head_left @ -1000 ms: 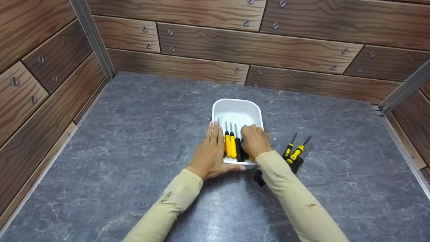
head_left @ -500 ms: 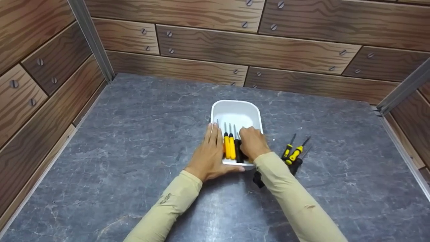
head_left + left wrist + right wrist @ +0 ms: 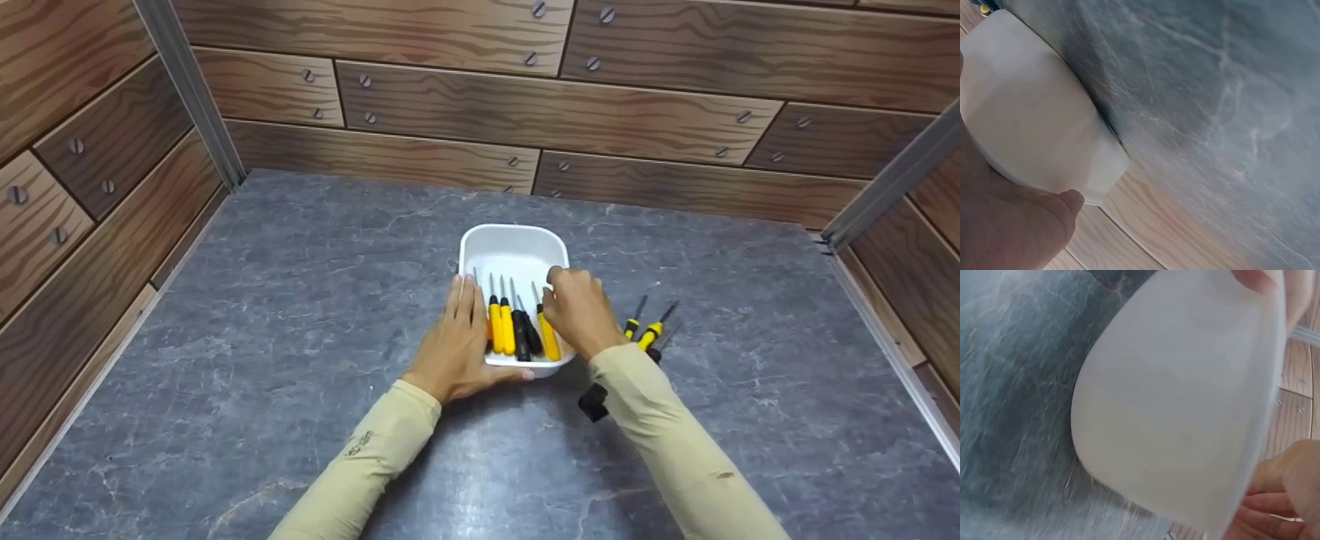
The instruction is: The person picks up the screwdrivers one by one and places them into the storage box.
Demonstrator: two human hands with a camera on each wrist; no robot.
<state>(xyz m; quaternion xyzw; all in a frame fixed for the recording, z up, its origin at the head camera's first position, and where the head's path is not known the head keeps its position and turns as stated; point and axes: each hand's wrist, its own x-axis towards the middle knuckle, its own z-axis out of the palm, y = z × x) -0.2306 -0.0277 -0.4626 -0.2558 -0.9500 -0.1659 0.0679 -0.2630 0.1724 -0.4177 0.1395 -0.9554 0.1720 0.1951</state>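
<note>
A white plastic tray [image 3: 513, 238] holds several screwdrivers laid side by side, tips pointing away. Two yellow-handled screwdrivers [image 3: 502, 330] lie towards its left, with black-handled screwdrivers [image 3: 522, 335] beside them. To their right lies another yellow screwdriver [image 3: 549, 337]. My left hand [image 3: 454, 349] rests on the tray, fingers straight along the left side and thumb across the near end; the thumb [image 3: 1061, 211] also shows in the left wrist view. Over the right rim is my right hand [image 3: 579, 311], its fingers loosely bent beside that last screwdriver, with nothing visible held.
Right of the tray, more screwdrivers with yellow-and-black handles [image 3: 651, 334] lie on the grey marbled table [image 3: 315, 300], partly covered by the right sleeve. A black object [image 3: 592, 403] shows below that sleeve. Wood-patterned walls [image 3: 435, 97] enclose the table's back and sides.
My right hand has come off the yellow screwdriver and moved right to the rim, uncovering it in the tray. My left hand stays on the tray. The head view has shifted slightly.
</note>
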